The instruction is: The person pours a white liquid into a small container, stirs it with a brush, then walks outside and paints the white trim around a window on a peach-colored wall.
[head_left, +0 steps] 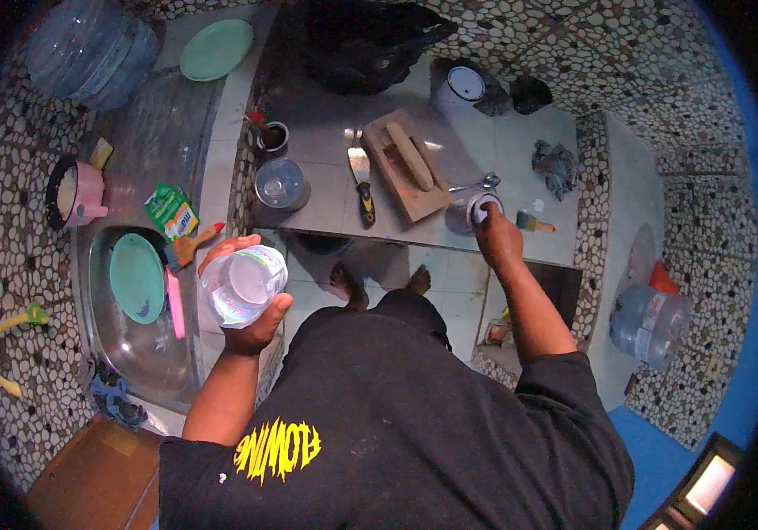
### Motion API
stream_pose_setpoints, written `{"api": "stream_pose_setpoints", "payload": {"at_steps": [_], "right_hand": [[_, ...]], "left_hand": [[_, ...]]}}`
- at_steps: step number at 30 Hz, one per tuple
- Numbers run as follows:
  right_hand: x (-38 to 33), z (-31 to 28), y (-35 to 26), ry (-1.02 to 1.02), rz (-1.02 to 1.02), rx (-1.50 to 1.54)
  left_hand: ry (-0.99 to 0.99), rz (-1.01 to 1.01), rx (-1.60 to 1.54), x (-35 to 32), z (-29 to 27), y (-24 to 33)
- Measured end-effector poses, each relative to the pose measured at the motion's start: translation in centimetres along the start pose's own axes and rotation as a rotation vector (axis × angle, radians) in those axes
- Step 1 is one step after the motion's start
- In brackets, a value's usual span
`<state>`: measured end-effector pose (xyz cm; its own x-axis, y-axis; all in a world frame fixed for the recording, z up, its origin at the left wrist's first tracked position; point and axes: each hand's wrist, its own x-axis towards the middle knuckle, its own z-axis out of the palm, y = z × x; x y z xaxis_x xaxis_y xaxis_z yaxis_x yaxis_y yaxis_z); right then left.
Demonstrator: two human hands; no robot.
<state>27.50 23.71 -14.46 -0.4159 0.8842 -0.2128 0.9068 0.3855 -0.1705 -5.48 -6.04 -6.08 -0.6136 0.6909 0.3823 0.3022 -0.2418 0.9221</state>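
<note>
gripping a clear cup (246,281), the left hand (257,330) is beside the sink (145,346); the right hand (499,237), its grip unclear, touches a small container (462,216) on the surface (321,161) between wooden float (396,177) and brush (534,223).

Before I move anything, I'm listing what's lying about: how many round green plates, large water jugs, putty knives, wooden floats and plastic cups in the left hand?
Round green plates: 2
Large water jugs: 2
Putty knife: 1
Wooden float: 1
Plastic cup in the left hand: 1
Total: 7
</note>
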Motion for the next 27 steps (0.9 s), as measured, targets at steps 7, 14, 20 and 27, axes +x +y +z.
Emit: {"api": "stream_pose_setpoints", "payload": {"at_steps": [7,14,20,27], "right_hand": [[1.3,0.7,2.4,0.198,0.045,0.193],[7.2,4.4,4.8,0.395,-0.08,0.067],[7.3,8.2,3.5,0.321,-0.014,-0.03],[7.4,6.6,1.6,0.168,0.034,-0.149]], "left_hand": [[0.044,0.015,0.02,-0.2,-0.1,-0.3],[0.089,-0.019,0.015,-0.5,0.8,-0.1],[0.05,-0.073,0.116,-0.7,1.2,0.2],[0.133,-0.08,0.13,-1.3,1.7,0.4]]}}
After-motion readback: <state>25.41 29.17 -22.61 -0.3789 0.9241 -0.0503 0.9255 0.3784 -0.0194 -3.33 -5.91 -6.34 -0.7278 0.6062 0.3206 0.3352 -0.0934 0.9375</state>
